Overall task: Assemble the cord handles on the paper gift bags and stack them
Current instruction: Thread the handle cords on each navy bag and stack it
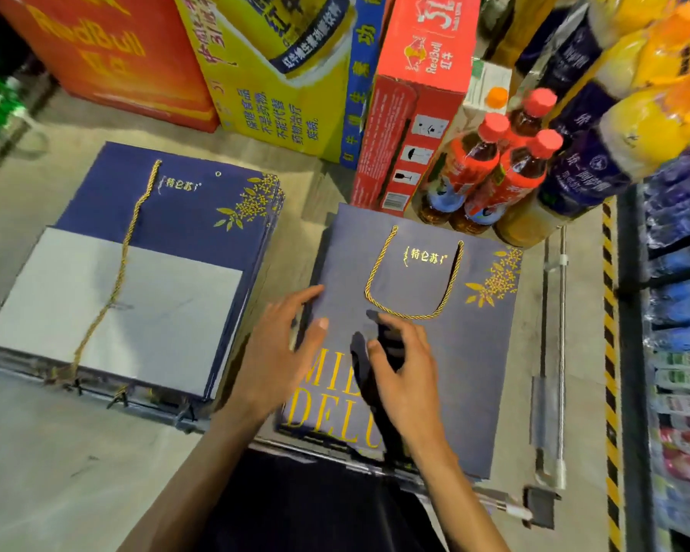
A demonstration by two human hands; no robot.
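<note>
A flat navy gift bag [475, 352] tops the right-hand stack on the floor, its gold cord handle [415, 272] looped through both holes. My left hand [279, 352] lies with straight fingers at the bag's left edge. My right hand [403, 368] hovers over the bag's middle with relaxed fingers and holds nothing. To the left is a second stack of navy bags [184, 209] with a white card [116, 308] on top. A loose gold cord [116, 280] trails from its top bag's left hole across the card; the right hole is bare.
Red and yellow drink cartons [411, 101] stand behind the stacks. Shrink-wrapped bottles [490, 177] crowd the right stack's far corner. Shelves of bottles [678, 312] line the right side behind a yellow-black striped edge. Bare concrete floor [56, 472] lies at the front left.
</note>
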